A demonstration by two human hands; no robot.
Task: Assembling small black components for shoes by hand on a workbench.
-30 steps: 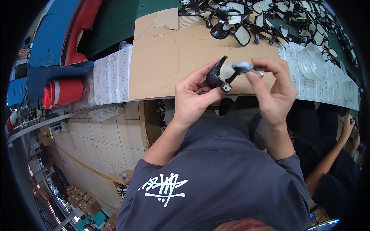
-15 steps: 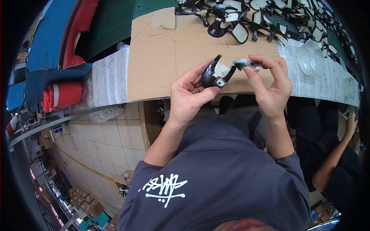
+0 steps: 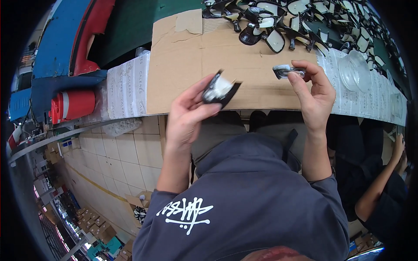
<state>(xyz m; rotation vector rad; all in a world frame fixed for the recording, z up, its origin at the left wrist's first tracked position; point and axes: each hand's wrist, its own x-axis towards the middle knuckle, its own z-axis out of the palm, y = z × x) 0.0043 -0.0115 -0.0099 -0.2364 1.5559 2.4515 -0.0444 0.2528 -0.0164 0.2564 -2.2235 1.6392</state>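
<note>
Left hand (image 3: pixel 185 115): pinching glossy black, white-lined shoe (image 3: pixel 217 90) at its fingertips, opening tipped away rightward (blurred; long axis unclear) | Right hand (image 3: pixel 314 89): pinching small dark oblong piece with whitish top (image 3: pixel 284 71), long axis crosswise, pointing left | Below: flat tan cardboard sheet (image 3: pixel 183 58) | Beyond: heaped black heeled shoes (image 3: pixel 275 41), dark-green tabletop (image 3: pixel 135 17) | Room: pale tiled floor (image 3: pixel 117 150)

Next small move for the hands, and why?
Probably ease the right hand toward the left hand: it pinches a small pale-and-dark piece, the left holds a black shoe, and a clear gap separates them.
</note>
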